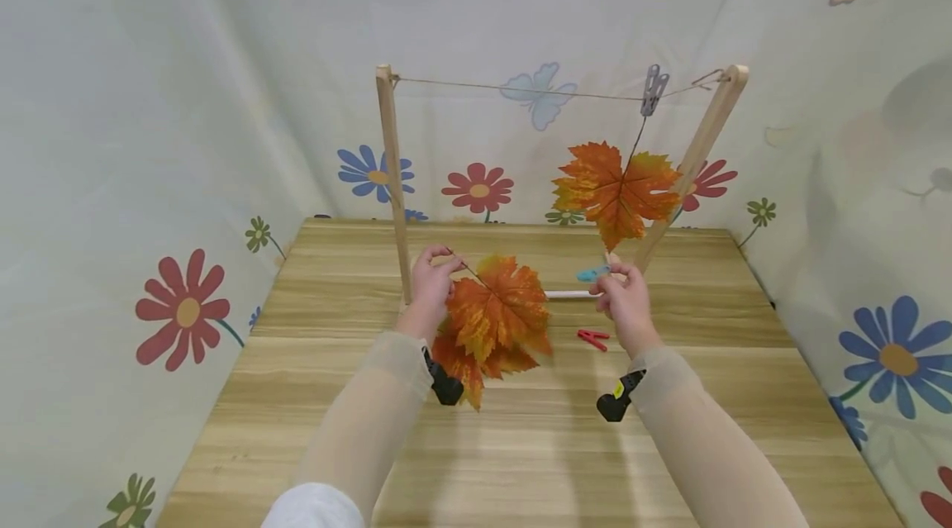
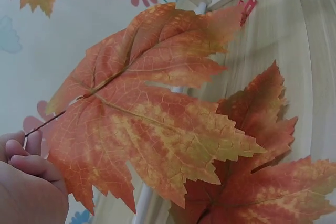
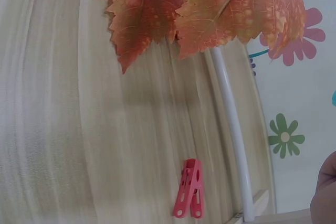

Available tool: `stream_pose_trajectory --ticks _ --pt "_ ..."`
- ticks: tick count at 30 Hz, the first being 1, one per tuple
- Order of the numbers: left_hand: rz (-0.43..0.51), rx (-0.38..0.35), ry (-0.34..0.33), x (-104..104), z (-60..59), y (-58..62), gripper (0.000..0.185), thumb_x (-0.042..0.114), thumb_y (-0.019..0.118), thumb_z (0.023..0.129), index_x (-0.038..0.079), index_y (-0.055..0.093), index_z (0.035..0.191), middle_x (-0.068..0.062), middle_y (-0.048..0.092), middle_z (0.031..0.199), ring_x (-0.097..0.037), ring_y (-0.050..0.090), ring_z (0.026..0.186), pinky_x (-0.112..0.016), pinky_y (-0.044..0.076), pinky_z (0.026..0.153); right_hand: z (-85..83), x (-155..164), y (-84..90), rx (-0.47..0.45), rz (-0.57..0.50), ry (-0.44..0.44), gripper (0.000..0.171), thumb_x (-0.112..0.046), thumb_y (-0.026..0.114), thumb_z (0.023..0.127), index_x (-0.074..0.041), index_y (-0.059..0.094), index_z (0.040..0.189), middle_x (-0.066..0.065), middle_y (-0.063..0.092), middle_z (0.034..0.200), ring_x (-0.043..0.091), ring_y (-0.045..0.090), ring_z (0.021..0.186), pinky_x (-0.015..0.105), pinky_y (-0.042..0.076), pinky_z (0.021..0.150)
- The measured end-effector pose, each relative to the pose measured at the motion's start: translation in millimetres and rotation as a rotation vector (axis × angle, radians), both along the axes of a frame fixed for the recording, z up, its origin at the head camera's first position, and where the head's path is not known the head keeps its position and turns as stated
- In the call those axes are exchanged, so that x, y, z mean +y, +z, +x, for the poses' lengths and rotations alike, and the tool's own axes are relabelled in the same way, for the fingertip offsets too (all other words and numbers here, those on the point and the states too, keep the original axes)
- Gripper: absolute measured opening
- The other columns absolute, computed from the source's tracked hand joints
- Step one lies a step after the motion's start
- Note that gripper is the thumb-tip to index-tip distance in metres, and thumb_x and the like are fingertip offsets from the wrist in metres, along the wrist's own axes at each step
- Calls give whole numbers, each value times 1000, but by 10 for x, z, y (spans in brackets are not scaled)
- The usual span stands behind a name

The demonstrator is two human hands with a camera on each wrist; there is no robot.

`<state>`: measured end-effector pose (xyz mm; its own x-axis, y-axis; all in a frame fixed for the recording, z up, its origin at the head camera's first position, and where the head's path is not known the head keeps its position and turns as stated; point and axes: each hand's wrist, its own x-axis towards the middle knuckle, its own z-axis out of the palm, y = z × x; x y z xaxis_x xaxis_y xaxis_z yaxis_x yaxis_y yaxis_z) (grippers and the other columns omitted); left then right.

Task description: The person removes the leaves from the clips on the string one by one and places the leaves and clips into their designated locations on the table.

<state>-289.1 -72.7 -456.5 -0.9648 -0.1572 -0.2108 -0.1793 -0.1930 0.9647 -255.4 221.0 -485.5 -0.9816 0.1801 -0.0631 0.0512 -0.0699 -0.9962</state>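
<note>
My left hand (image 1: 434, 284) pinches the thin stem of an orange maple leaf (image 1: 500, 306), holding it raised above the table. In the left wrist view this leaf (image 2: 142, 98) fans out from the fingertips. Beneath it, a second orange leaf (image 1: 464, 359) lies on the tabletop. My right hand (image 1: 626, 301) holds a light blue clothespin (image 1: 592, 273) between thumb and fingers. Only part of that hand (image 3: 325, 190) shows at the right wrist view's edge. Another leaf (image 1: 619, 191) hangs by its stem from a grey clothespin (image 1: 653, 90) on the string (image 1: 513, 88).
The string runs between two wooden posts, left (image 1: 392, 173) and right (image 1: 699, 148). A white rod (image 1: 568, 294) crosses low between them. A red clothespin (image 1: 593, 338) lies on the wooden table (image 1: 521, 462). Behind is a flower-printed cloth (image 1: 297, 32).
</note>
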Motion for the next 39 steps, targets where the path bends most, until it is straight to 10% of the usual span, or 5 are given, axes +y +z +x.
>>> stream_pose_trajectory --ticks 6,14,23,39 --pt "53 -23 16 -102 90 -43 25 10 56 84 4 45 106 -20 60 94 -8 27 31 -21 22 33 -75 129 -360 13 -15 20 35 -16 54 84 -9 36 113 14 62 80 21 51 48 29 34 38" --pt "107 -53 57 -318 32 -265 23 11 59 82 10 45 100 -12 63 82 -7 29 32 -20 22 32 -378 428 -1325 69 -24 -17 44 -27 62 78 -17 39 114 21 61 86 18 50 45 26 25 30" --pt "74 -70 70 -444 102 -388 22 8 59 81 8 46 98 -6 62 72 -5 30 31 -18 22 31 94 230 -735 -57 -9 5 37 -14 54 80 -11 36 113 24 60 85 18 52 44 23 28 32" --pt "160 -87 162 -625 203 -646 27 5 57 81 7 40 101 -5 62 69 -4 29 31 -18 20 30 387 140 -558 -76 34 40 27 -13 50 81 -10 35 103 25 60 85 19 53 48 28 31 38"
